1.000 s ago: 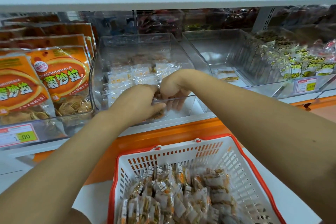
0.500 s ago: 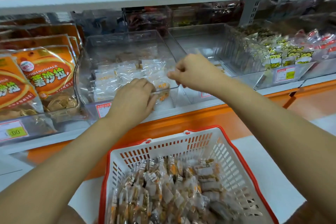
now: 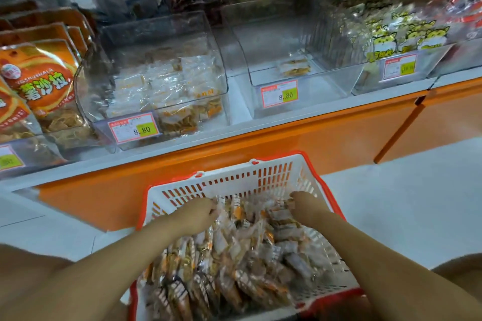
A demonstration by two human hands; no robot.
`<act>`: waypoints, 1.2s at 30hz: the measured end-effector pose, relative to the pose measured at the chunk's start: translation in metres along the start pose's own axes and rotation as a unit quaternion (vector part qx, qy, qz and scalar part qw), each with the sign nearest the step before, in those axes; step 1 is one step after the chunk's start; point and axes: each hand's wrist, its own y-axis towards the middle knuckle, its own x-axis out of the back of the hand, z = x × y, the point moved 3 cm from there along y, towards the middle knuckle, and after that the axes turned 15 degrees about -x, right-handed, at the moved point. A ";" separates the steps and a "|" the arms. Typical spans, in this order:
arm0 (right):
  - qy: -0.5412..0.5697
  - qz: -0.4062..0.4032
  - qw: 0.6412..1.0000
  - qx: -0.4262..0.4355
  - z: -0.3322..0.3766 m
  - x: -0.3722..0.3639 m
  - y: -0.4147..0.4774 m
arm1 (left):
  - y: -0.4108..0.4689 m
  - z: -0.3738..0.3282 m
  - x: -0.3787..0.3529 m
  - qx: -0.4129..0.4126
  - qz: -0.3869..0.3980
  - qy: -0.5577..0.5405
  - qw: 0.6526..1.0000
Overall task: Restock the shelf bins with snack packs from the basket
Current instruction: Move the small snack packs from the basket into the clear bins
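A white basket with a red rim (image 3: 227,185) stands on the floor below the shelf, heaped with small clear snack packs (image 3: 234,263). Both hands are down in it at the far end of the heap. My left hand (image 3: 195,216) curls into the packs on the left; my right hand (image 3: 305,206) curls into them on the right. Blur hides whether either hand has closed on a pack. On the shelf above, a clear bin (image 3: 156,78) is part filled with the same packs. To its right, a second clear bin (image 3: 292,60) holds only a few.
Orange snack bags (image 3: 39,81) fill the bin at far left. Yellow cartoon-printed packs (image 3: 401,36) fill the bin at right. Price tags reading 8.80 hang on both middle bins. An orange shelf base (image 3: 287,138) runs under them, above pale floor.
Both hands left the left middle bin and dropped down into the basket. The view tilted downward with them.
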 end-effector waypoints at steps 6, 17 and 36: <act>-0.013 -0.044 0.999 0.009 -0.007 -0.019 0.009 | 0.008 0.011 -0.023 0.029 0.011 -0.039 0.999; 0.013 -0.056 0.993 0.107 0.039 0.049 -0.026 | 0.004 0.001 0.009 0.076 -0.072 -0.195 0.975; 0.291 -0.167 0.893 0.299 0.073 0.170 -0.147 | -0.060 -0.071 0.149 -0.106 -0.362 -0.430 0.820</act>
